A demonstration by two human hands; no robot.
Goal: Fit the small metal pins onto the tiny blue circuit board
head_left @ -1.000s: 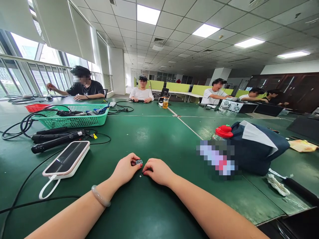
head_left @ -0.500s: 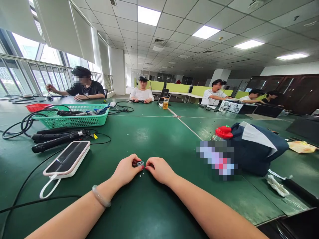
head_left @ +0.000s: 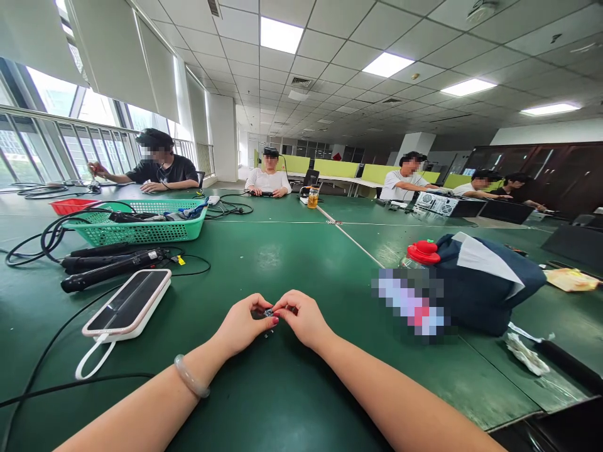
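My left hand (head_left: 244,321) is closed in a pinch, thumb and fingers on a small dark circuit board (head_left: 269,312) with pale markings. Just to its right is my right hand (head_left: 304,319), also pinched, its fingertips against the board's right edge. Whether a tiny part sits between the right fingertips is hidden. The board is mostly covered by fingers and held slightly above the green table (head_left: 264,389). Below the left thumb, tiny pale pieces (head_left: 266,335) lie on the tabletop.
On the left are a phone (head_left: 127,301) with a white strap, black rod-like tools (head_left: 110,269), cables and a green basket (head_left: 141,232). A dark blue bag (head_left: 480,289) and a red-lidded jar (head_left: 424,251) stand right. Several people sit around the table's far side.
My right hand has moved slightly left and up, so its fingertips now meet the board. The board is turned and less of its face shows.
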